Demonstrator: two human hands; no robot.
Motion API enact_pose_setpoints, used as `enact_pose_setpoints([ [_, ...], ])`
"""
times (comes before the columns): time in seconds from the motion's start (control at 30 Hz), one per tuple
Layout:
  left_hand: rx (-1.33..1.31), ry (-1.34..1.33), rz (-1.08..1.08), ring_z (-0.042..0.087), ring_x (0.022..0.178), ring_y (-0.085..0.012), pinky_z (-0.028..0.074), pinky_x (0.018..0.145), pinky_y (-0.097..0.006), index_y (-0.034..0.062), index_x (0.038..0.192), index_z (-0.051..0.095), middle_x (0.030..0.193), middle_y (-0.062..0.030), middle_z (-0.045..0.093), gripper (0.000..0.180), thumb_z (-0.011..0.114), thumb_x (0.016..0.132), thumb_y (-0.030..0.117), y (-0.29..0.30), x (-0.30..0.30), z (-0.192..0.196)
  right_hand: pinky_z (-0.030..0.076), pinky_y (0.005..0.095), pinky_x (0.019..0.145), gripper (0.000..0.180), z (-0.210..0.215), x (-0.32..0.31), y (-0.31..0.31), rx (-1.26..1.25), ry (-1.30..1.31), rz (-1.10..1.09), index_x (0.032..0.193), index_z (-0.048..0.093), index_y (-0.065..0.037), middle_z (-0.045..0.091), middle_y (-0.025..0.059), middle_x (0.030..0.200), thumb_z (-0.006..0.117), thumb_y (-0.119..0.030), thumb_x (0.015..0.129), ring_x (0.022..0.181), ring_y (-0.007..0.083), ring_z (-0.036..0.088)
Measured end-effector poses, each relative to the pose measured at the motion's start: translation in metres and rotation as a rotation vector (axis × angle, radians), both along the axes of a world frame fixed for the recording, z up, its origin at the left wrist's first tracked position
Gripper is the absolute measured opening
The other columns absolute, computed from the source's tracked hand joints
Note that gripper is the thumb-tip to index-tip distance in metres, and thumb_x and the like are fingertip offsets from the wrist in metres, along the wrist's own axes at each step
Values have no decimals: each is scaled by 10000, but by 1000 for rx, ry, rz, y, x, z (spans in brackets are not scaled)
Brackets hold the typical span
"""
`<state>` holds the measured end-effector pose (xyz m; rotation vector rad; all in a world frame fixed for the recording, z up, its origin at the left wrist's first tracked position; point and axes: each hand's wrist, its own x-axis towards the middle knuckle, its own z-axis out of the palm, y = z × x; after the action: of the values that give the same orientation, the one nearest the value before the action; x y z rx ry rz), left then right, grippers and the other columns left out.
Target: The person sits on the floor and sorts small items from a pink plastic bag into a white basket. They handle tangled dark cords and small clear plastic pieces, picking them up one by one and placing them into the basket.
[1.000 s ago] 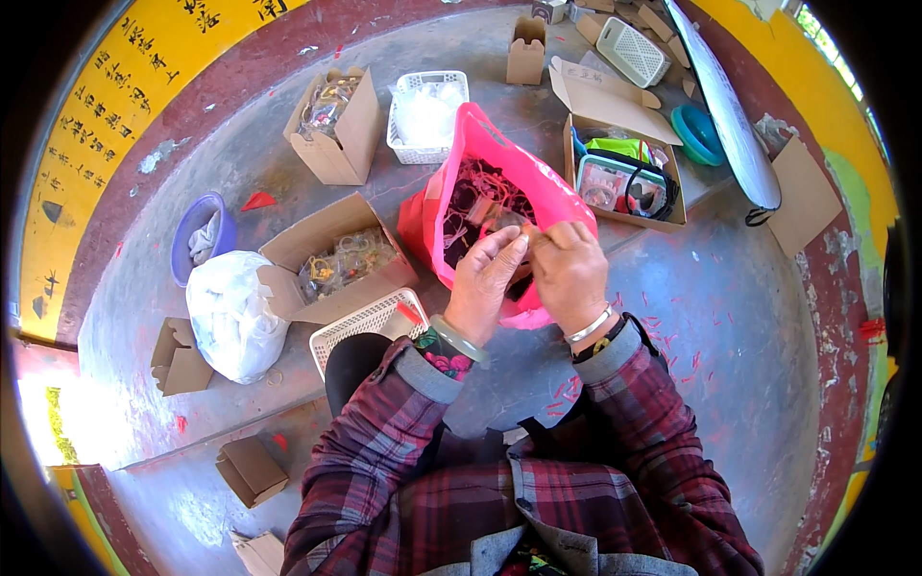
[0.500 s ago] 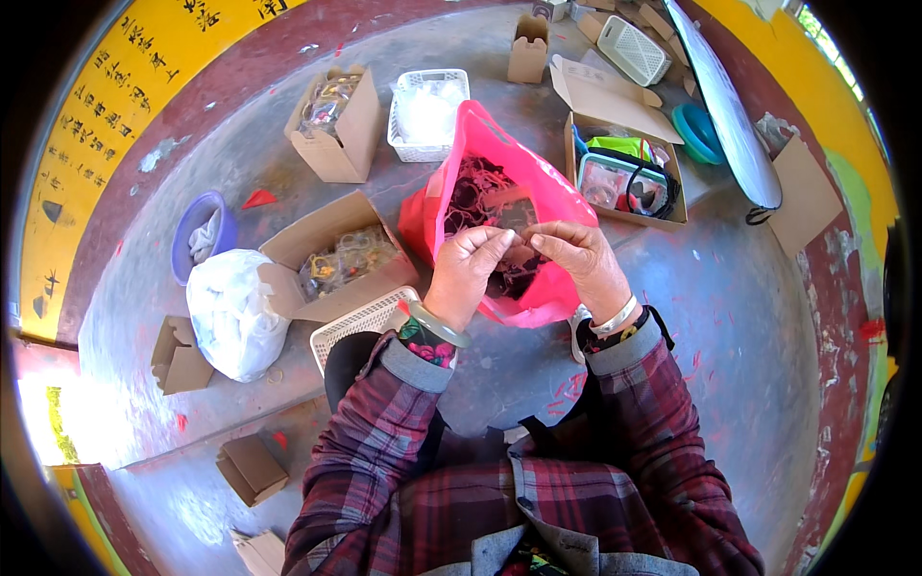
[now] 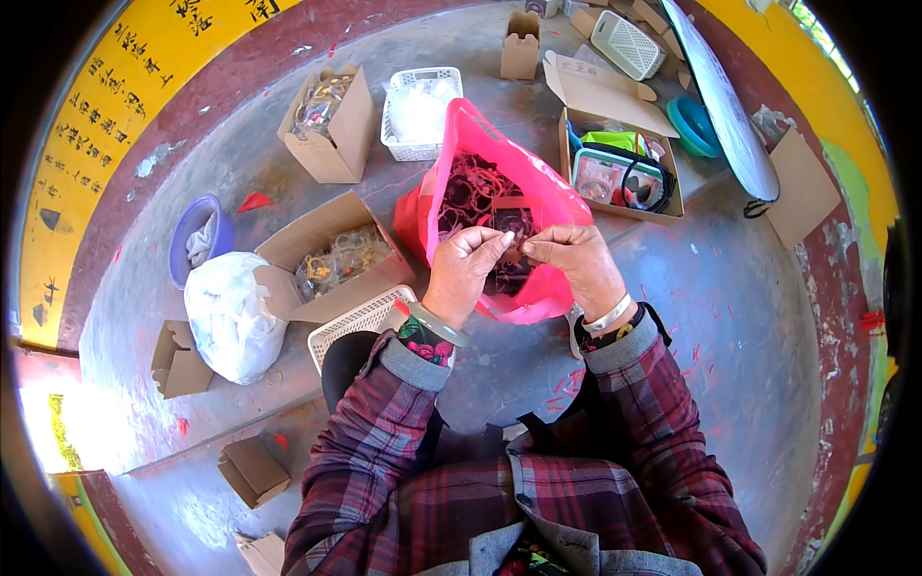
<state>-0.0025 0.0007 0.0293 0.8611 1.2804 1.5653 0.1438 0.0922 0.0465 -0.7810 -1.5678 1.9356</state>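
My left hand and my right hand are raised over the mouth of a bright pink plastic bag. Thumb and fingertips are pinched together on each hand, with a small gap between the two. Whatever lies between the fingertips is too small and dark to make out. Inside the bag are many dark, ring-like loops, partly hidden behind my hands. A pale bangle circles my left wrist, and a silver-coloured one is on my right.
Left of the bag stand an open carton of small packets, a cream basket and a white plastic sack. Beyond are a tall carton and a white basket. An open box holding a clear case stands right.
My hands have drawn slightly apart at the fingertips, the right one shifting a little to the right. Both stay pinched over the bag. The whole view has shifted slightly.
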Motion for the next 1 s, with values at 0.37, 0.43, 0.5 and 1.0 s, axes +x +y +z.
enact_pose_setpoints([
  [0.37, 22, -16, -43, 556, 715, -67, 427, 670, -215, 13, 905, 638, 800, -30, 645, 205, 566, 882, 204, -2, 3, 5, 432, 212, 648, 91, 1, -2, -1, -21, -20, -11, 785, 652, 32, 633, 41, 733, 646, -57, 771, 685, 79, 552],
  [0.43, 9, 1, -32, 556, 721, -71, 427, 672, -217, 12, 905, 637, 803, -29, 644, 198, 570, 878, 196, -2, 2, 2, 427, 214, 640, 88, 0, -1, 0, -14, -30, -4, 779, 650, 32, 628, 38, 721, 646, -55, 770, 676, 78, 546],
  [0.5, -16, 23, -4, 556, 724, -75, 427, 674, -218, 11, 904, 636, 800, -26, 642, 187, 576, 871, 186, 1, 0, -5, 422, 216, 633, 88, -2, -1, 0, -20, -24, 0, 773, 648, 32, 623, 35, 711, 648, -56, 769, 667, 77, 540],
  [1.0, -55, -390, 30, 515, 609, -82, 398, 584, -222, 7, 794, 616, 701, -30, 606, 113, 635, 818, 116, 1, 1, -9, 424, 210, 638, 112, -4, -6, -4, -82, -1, 68, 801, 639, 26, 619, 29, 724, 653, -85, 787, 669, 73, 537],
])
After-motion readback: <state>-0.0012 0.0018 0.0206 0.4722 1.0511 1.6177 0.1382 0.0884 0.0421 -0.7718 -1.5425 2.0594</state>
